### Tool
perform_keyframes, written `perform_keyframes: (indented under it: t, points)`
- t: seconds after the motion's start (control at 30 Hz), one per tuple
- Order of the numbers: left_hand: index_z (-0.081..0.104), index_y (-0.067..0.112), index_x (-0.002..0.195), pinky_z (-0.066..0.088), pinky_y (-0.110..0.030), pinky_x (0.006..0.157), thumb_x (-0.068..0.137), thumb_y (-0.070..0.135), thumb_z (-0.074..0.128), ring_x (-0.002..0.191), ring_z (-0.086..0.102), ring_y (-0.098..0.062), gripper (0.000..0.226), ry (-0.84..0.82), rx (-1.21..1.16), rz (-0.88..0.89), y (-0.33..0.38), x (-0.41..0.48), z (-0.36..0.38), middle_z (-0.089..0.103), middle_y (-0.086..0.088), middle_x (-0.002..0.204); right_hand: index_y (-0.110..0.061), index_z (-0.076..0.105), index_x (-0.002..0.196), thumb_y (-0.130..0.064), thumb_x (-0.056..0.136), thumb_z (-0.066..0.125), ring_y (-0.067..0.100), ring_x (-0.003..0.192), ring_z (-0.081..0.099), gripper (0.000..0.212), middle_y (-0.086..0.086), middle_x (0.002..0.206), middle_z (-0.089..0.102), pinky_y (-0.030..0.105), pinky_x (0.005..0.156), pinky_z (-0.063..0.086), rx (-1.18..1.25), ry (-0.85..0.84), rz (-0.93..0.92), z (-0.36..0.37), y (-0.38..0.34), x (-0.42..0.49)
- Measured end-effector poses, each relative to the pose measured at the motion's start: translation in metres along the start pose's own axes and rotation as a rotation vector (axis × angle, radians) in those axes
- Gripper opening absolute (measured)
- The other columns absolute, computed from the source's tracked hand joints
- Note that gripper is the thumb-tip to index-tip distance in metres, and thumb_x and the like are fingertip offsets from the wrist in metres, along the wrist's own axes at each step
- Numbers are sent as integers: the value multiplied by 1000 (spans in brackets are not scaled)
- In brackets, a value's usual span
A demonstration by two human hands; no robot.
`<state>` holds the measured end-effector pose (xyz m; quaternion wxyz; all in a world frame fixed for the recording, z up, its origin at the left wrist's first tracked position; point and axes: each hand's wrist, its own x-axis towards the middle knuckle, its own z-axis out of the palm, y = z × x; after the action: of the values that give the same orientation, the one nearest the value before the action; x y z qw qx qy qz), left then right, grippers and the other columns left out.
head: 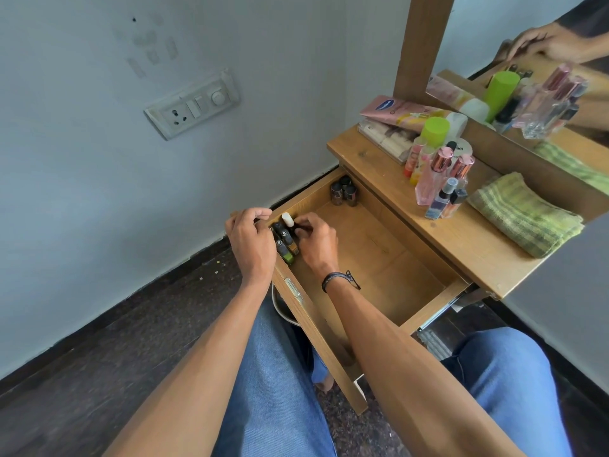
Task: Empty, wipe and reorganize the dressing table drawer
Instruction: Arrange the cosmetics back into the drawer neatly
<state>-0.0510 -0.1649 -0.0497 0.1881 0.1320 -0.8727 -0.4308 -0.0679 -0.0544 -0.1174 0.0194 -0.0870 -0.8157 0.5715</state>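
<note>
A wooden drawer [379, 258] stands pulled open over the person's lap. At its near left corner small nail polish bottles [285, 244] lie packed in a row, with a white-capped bottle [287, 220] at the far end. The right hand [316, 242], a dark wristband [339, 279] behind it, pinches a small dark item [301, 228] just beside that cap. The left hand [252, 240] curls at the drawer's corner; whether it grips anything cannot be told. More small bottles [344, 192] stand in the far left corner. On the surface [461, 239] sit perfume bottles [435, 176], a green-capped can [435, 130], a pink tube [402, 112] and a folded green striped cloth [524, 216]
</note>
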Motion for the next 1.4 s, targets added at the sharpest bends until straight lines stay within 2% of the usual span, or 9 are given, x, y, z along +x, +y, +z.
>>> perform_keyframes:
  t: [0.17,0.47,0.6,0.77,0.87,0.97,1.03,1.23,1.4]
  points:
    - [73,15,105,41,-10,77,93,-5,50,106,47,-8,33,1,12,3,0,0,1,68,8,103,-18,71,102,0,94,65,12,102,66,21,-2,109,72,31,91,56,-4,2,13,-2,3,1]
    - [72,16,104,39,-5,76,92,-7,50,107,46,-8,34,-8,31,6,2,0,0,68,7,104,-19,72,114,5,94,60,12,111,65,33,0,118,72,24,98,51,-6,-34,9,-4,1,-1]
    - [71,17,103,41,-10,74,92,-6,52,110,49,-11,32,-15,20,13,0,0,0,67,8,104,-20,69,120,6,92,56,15,113,66,40,0,120,71,31,101,53,-9,-36,3,-5,-1,-5]
    - [71,18,101,40,-4,76,91,-7,51,109,48,-13,34,-13,11,18,0,0,0,67,8,103,-19,70,119,4,90,56,10,107,66,39,-5,113,72,34,98,56,-40,20,11,-20,-6,-12]
    - [72,17,101,39,-2,77,92,-6,51,108,48,-11,33,-6,11,18,0,0,0,68,5,104,-21,68,118,5,86,58,7,102,65,43,-8,110,70,32,94,58,-54,-84,21,-30,-10,-22]
    - [72,16,102,39,-2,78,92,-6,53,107,49,-11,31,2,10,21,0,0,0,69,2,106,-22,61,130,3,83,66,9,104,63,53,-7,119,63,27,93,57,-85,-296,30,-36,-12,-35]
    - [72,15,101,38,-1,78,91,-7,52,107,49,-12,31,5,7,25,1,0,-1,69,1,105,-22,57,136,-1,80,71,14,108,63,61,-3,124,58,31,95,57,-134,-347,-6,-33,-11,-41]
    - [73,13,101,37,0,78,90,-8,51,108,49,-11,32,6,7,13,1,-1,-1,69,1,105,-23,60,132,-8,85,77,9,100,59,52,-8,118,54,31,94,54,-169,-253,-22,-20,-11,-38]
    - [73,14,102,38,1,77,92,-6,54,110,51,-13,29,4,-5,11,1,1,-1,68,0,106,-22,62,128,-7,84,80,16,106,66,50,-4,118,59,40,94,58,-143,-229,-11,-14,-6,-39]
